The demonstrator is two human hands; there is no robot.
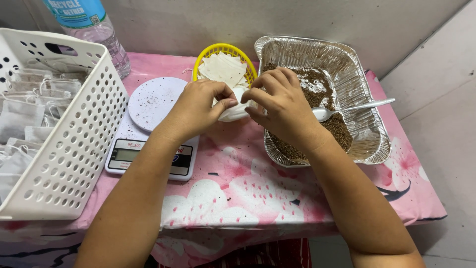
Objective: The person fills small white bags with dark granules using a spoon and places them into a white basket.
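Head view, looking down on a table draped in a pink cloth with white blossom print (pixel 258 193). At centre frame, left hand (pixel 198 106) and right hand (pixel 280 101) meeting over a small white paper sachet (pixel 234 111), held just above the cloth between the scale and the foil tray. Left thumb and forefinger pinched on the sachet's left edge; right fingers curled and closed on its right edge, both hands gripping the same pouch.

Directly behind the hands, upper centre, a yellow oval plastic basket (pixel 208 55) stacked with flat white empty sachets. Right of centre, a rectangular crinkled aluminium foil tray (pixel 347 64) holding brown granular loose material, with a white plastic spoon (pixel 347 108) lying in it, bowl toward the right hand, handle pointing to the right rim. Right wrist overlapping the tray's near left corner.

Left of centre, a white digital kitchen scale with a round platform (pixel 153 101), speckled with dark crumbs, display facing the lower edge of the frame; left forearm crossing over its near right corner. Far left, a white perforated plastic crate (pixel 74 144) filled with white sachets with strings. Upper left, a clear plastic water bottle with a blue label (pixel 94 30), standing behind the crate and beside the scale. Grey wall along the top, pale floor at right.
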